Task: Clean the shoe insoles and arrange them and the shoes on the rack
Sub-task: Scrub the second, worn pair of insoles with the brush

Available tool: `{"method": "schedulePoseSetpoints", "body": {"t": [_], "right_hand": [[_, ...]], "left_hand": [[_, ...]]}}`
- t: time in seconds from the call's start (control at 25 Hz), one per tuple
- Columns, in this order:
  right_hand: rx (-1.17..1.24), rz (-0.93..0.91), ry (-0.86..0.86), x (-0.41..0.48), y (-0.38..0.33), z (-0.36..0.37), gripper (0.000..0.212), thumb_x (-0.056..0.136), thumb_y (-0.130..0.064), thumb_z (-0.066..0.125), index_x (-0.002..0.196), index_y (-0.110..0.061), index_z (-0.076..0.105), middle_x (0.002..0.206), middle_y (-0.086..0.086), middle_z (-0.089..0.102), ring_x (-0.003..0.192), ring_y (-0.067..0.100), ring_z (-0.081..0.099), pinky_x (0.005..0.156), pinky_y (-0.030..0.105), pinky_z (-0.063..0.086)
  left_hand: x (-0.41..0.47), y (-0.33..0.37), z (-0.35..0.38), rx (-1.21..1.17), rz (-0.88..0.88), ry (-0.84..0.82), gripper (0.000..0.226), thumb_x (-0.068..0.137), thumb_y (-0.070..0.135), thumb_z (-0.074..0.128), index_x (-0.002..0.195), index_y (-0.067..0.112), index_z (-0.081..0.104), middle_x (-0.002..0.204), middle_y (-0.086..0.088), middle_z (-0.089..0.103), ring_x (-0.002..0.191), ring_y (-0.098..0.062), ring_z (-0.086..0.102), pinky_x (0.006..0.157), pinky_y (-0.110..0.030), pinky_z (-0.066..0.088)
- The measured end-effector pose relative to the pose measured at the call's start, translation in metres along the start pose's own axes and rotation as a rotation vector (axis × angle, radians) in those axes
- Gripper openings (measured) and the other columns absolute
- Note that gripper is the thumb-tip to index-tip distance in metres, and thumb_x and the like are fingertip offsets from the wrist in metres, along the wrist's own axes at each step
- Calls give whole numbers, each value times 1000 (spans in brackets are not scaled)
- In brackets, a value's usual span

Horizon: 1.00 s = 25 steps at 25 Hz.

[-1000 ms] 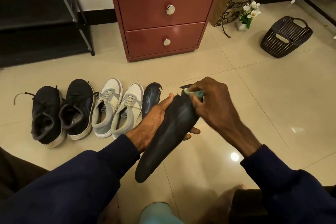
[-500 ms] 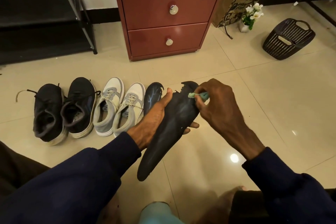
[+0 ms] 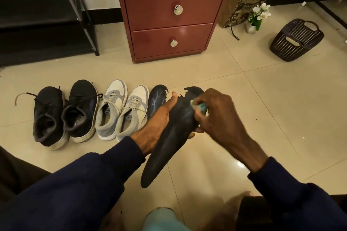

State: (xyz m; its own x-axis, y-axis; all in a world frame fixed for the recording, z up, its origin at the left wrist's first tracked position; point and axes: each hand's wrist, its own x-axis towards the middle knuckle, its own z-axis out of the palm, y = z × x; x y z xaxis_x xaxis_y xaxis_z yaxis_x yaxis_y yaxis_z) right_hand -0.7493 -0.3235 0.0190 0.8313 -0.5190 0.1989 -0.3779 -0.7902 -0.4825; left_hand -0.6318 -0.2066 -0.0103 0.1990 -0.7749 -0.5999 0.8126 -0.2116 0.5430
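**A:** Where is the insole?

**B:** The dark insole (image 3: 169,148) is up off the floor (image 3: 262,118) and tilted, with the ragged toe end away from the person and the heel end low. The left hand (image 3: 155,123) grips it from beneath. The thumb lies along its left edge, and fingertips show past the right edge.

**A:** And the other hand?

**B:** The right hand (image 3: 216,116) has its fingers curled, pinching a small green cloth (image 3: 201,107) against the insole near the toe end.

**A:** What is on the floor?

**B:** A second insole (image 3: 155,101) lies just beside the white-and-grey sneakers (image 3: 120,110). The black sneakers (image 3: 63,112) stand to their left. The rack (image 3: 78,5) is at the far left by the wall, next to a red drawer cabinet (image 3: 169,20). A dark basket (image 3: 296,41) sits well apart on the right.
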Motion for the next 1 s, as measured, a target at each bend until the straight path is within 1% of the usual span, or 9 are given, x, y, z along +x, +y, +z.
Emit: {"method": "schedulePoseSetpoints", "body": {"t": [0.12,0.24,0.32,0.48,0.52,0.68,0.76,0.88,1.0], "right_hand": [[86,-140,-201,-11,-16,10,13,79,-10,77,91,-16,73,90,1,66,78,17,62,69,33,54],[-25,-44,16,5,8,0,15,78,-7,78,90,-12,73,90,7,67,80,24,63,72,40,55],[-28,34,100,6,15,-3,15,79,-11,77,93,-14,73,91,4,68,80,21,63,72,41,56],[134,-128,-205,-16,-17,13,15,79,-12,79,92,-18,75,90,-2,68,77,12,62,69,28,55],[126,-131,-224,-12,-14,10,15,77,-11,80,90,-18,75,89,-2,68,76,13,62,68,27,54],[-58,45,88,9,17,-6,14,77,-11,80,89,-16,73,89,3,69,77,18,62,71,37,56],[5,29,60,2,8,-1,15,80,-13,78,93,-17,73,90,0,68,75,13,61,69,28,55],[133,-111,-192,-12,-14,9,15,81,-12,78,95,-17,74,90,-3,68,72,7,62,65,16,52],[45,-16,4,5,12,-1,14,80,-13,79,93,-18,74,91,-2,69,77,10,62,70,25,54]], "left_hand": [[0,0,-3,-62,38,22,57,101,59,46,109,14,81,119,-14,74,98,-28,75,88,-44,59],[-2,1,-2,-15,-2,-14,71,101,67,39,135,10,64,124,-19,71,92,-36,73,72,-40,62],[-5,1,1,2,-20,-31,75,100,68,37,139,9,61,120,-21,72,88,-36,73,67,-38,61],[-4,2,-2,-91,33,0,59,101,58,49,133,11,67,128,-18,70,105,-32,72,89,-44,61],[-3,1,-2,-85,31,3,61,101,59,49,136,11,65,130,-17,68,105,-33,71,86,-44,61],[-7,2,-1,-17,-44,-55,75,101,67,36,143,8,56,116,-22,70,79,-34,73,61,-36,61],[-8,3,2,-29,-34,-55,71,101,65,39,138,9,60,113,-21,72,82,-33,73,68,-38,61],[-6,3,1,-90,-5,-29,57,101,59,48,124,12,70,114,-15,75,94,-29,73,88,-45,59],[-8,3,0,-23,-39,-45,70,100,65,40,136,9,61,114,-20,73,84,-33,74,68,-38,61]]}}
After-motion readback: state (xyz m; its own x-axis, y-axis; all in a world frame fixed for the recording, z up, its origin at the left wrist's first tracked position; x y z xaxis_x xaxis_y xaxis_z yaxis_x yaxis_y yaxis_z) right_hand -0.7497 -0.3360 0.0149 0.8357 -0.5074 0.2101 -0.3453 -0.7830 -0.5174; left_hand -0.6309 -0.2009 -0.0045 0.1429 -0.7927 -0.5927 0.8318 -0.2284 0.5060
